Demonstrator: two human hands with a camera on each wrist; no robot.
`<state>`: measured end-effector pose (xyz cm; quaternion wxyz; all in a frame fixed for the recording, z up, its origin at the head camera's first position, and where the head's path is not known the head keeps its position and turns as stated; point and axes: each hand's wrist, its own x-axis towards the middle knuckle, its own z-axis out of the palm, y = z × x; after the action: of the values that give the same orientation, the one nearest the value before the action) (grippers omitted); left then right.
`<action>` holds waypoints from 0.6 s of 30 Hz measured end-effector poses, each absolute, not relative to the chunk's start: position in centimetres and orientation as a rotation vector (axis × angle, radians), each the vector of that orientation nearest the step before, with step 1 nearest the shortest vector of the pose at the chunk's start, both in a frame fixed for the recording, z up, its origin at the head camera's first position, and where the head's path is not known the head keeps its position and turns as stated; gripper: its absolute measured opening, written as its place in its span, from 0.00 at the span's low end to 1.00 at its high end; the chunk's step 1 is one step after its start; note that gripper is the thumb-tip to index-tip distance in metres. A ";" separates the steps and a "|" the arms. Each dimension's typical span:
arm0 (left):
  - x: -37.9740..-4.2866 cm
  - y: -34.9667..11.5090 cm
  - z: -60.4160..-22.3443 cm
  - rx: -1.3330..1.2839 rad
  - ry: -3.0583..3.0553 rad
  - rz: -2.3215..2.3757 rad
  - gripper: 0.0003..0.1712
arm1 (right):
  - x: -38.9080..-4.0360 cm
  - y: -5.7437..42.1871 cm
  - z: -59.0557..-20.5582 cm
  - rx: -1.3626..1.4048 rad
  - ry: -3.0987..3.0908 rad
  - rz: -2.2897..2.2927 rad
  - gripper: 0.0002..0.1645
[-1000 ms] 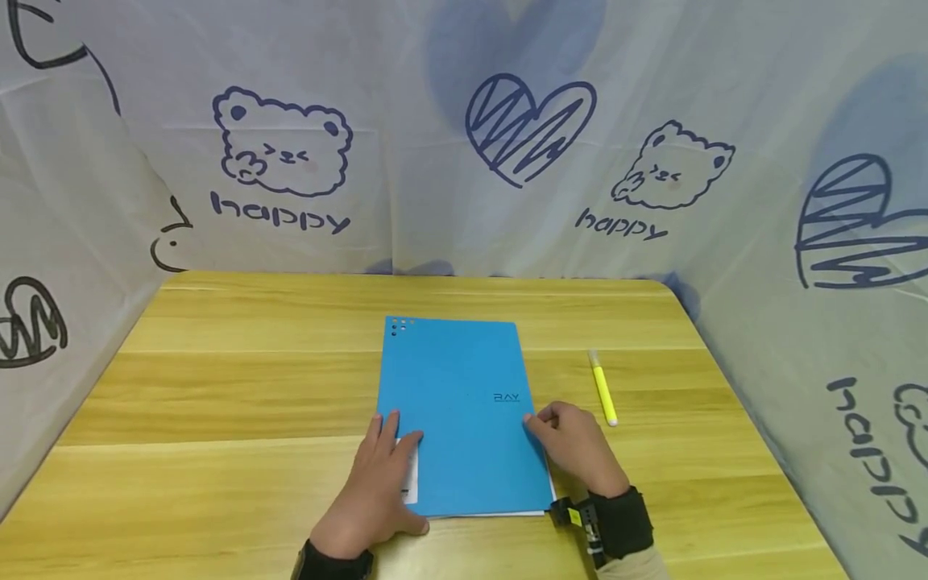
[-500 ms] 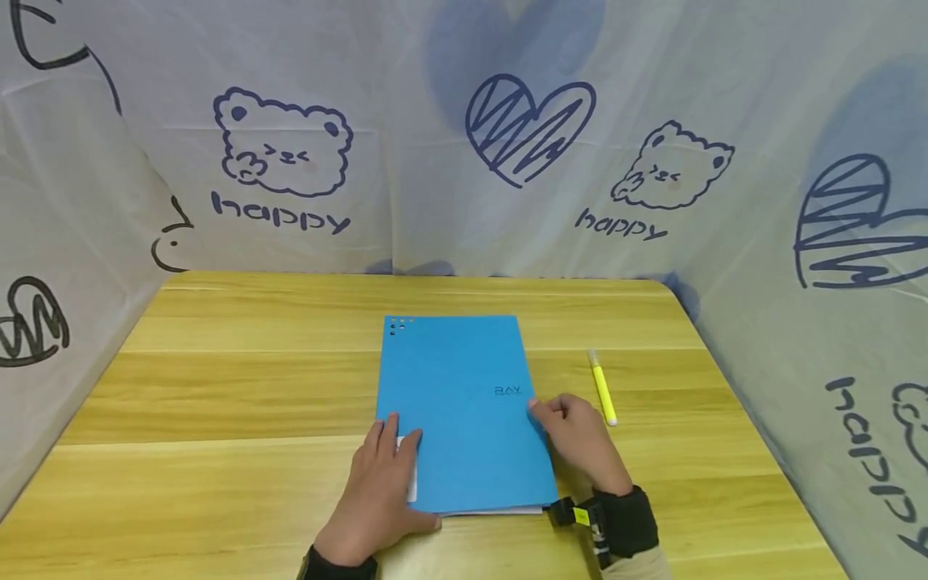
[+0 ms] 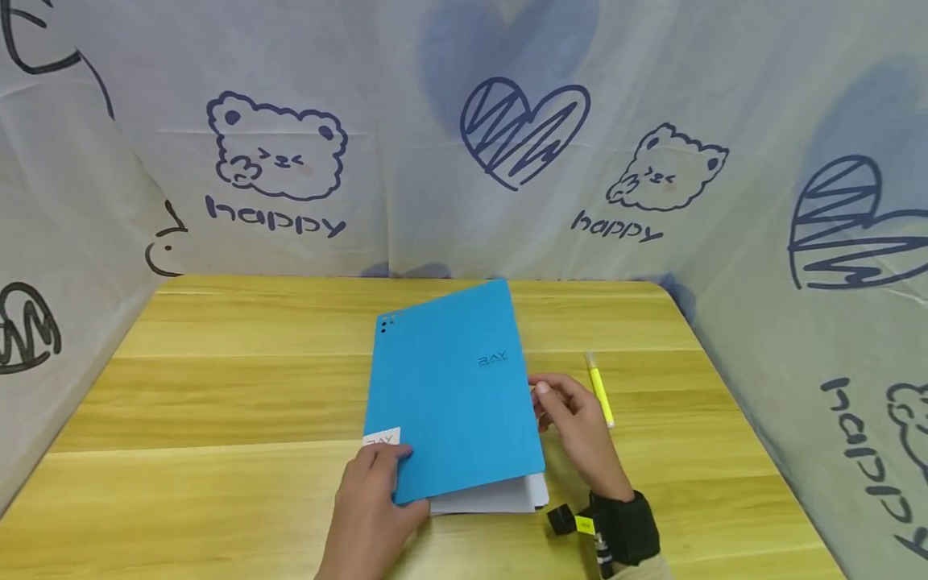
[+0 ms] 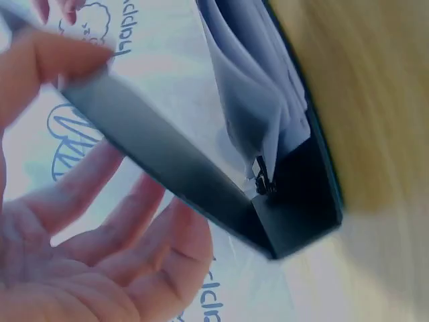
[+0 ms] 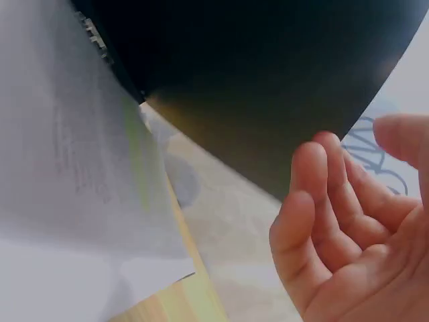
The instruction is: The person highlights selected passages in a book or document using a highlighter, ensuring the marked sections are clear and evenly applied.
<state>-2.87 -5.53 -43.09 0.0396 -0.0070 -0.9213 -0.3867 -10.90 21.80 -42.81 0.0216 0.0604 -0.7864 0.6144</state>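
Note:
A blue binder [image 3: 449, 395] lies mid-table with its front cover partly raised, hinged on the left. White papers [image 3: 493, 495] show under the cover; a metal clip [image 4: 261, 178] sits by the spine in the left wrist view. My left hand [image 3: 373, 507] grips the lower left corner, its thumb at the bottom edge and its fingertips by the white spine label [image 3: 384, 437]. At the cover's right edge is my right hand [image 3: 576, 423]. In the right wrist view its loosely bent fingers overlap the cover's dark inside [image 5: 255, 87], and the thumb stands apart.
A yellow marker [image 3: 600, 391] lies on the wooden table [image 3: 217, 387], just beyond the right hand. White cloth [image 3: 406, 161] with bear and heart drawings hangs behind the table and along both sides.
The cover has lifted on its right side, baring papers at the bottom. The right hand has moved slightly up the edge, its fingers no longer pinching it. The spine label shows more.

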 end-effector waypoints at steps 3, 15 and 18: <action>-2.2 -6.0 -42.2 0.152 -2.757 -1.290 0.27 | -10.9 21.3 -43.2 0.208 -2.540 1.714 0.17; -1.1 -11.3 -42.3 0.846 -2.304 -1.429 0.33 | -10.6 21.0 -44.0 0.203 -3.253 1.055 0.38; -1.1 -12.1 -41.4 0.888 -1.819 -1.469 0.50 | -10.5 21.0 -43.9 0.177 -3.303 1.013 0.42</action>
<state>-1.13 -12.14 -41.44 0.3149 0.3368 -0.6904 -0.5575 -10.52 20.98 -43.92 -0.1584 0.0504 -0.9427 0.2892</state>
